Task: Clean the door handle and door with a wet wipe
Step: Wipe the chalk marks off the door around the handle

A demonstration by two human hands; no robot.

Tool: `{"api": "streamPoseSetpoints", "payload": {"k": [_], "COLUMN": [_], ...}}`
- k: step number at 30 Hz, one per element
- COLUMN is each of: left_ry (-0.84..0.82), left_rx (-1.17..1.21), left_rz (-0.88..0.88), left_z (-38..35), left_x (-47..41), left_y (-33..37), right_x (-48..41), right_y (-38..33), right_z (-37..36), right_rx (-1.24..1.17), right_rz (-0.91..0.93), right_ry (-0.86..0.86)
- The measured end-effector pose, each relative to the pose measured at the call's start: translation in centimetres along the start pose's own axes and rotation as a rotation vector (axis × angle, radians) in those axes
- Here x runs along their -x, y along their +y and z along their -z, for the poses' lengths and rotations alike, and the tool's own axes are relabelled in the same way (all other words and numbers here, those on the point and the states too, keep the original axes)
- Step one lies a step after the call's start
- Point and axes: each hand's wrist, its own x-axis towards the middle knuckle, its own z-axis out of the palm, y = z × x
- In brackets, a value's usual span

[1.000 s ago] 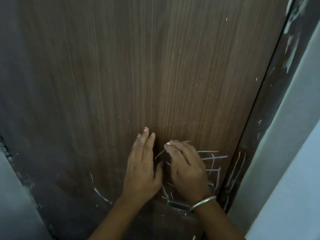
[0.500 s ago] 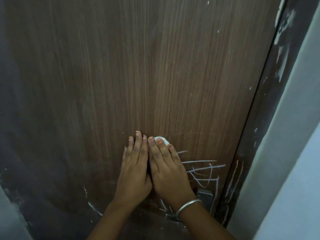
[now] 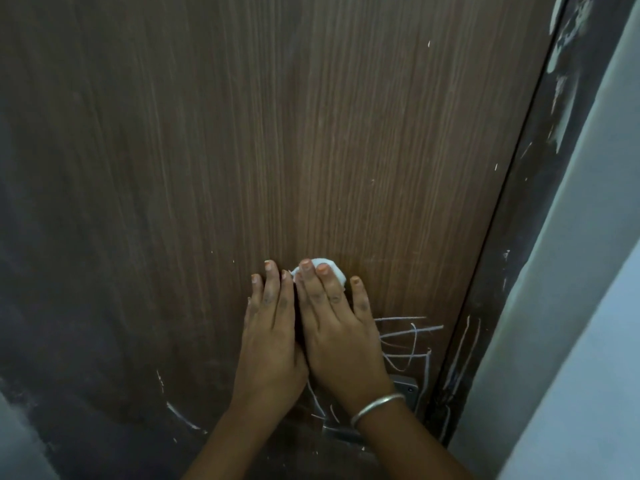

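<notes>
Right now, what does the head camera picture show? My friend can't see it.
Two hands press flat on a brown wooden door; the right hand, wearing a silver bangle, pushes a white wet wipe with its fingertips, the left hand beside it. White scribbles mark the door right of the hands, above a metal handle plate.

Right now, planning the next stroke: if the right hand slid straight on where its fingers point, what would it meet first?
Nothing but bare door: the right hand, pressing the wet wipe, points up its face, and that line looks free as far as shown.
</notes>
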Motion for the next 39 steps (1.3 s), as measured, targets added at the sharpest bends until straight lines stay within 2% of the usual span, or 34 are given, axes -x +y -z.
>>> {"api": "streamPoseSetpoints", "payload": {"k": [3,7,9,12,14,18,20,23,26,29,32,39], "left_ry": [-0.009,0.009,0.030,0.055,0.061,0.066,0.059,0.050,0.042,0.037,0.042,0.020], "left_rx": [-0.024,-0.014,0.014,0.039,0.050,0.082,0.094,0.100,0.097,0.073,0.067,0.009], "left_rz": [-0.002,-0.003,0.013,0.047,0.049,0.042,0.053,0.032,-0.005,-0.049,-0.091,-0.122], "left_z": [-0.1,-0.7,-0.9,-1.1,-1.1,-0.8,-0.5,-0.5,-0.8,-1.1,-1.3,-1.7], "left_x": [0.2,0.2,0.3,0.6,0.5,0.2,0.2,0.3,0.2,0.3,0.4,0.7], "left_y": [-0.3,0.1,0.4,0.3,0.4,0.8,1.0,1.7,2.4,2.5,2.8,3.0], "right_x": [1.5,0.9,0.3,1.5,2.9,3.6,2.9,2.2,3.4,5.2,4.9,3.0], "right_y": [1.5,3.7,3.2,2.3,2.8,5.4,6.1,6.0,5.6,6.0,7.1,8.3], "right_z": [0.2,1.2,1.5,1.2,1.1,1.9,2.3,2.3,2.0,2.1,2.8,3.2], "right_rx": [0.039,0.052,0.012,0.016,0.051,0.067,0.039,0.017,0.058,0.054,-0.006,-0.032], "right_rz": [-0.134,-0.330,-0.313,-0.183,-0.180,-0.473,-0.555,-0.438,-0.351,-0.522,-0.691,-0.666], "right_ry": [-0.005,0.068,0.070,0.010,-0.038,-0.007,0.034,0.047,-0.015,-0.053,-0.008,0.075]}}
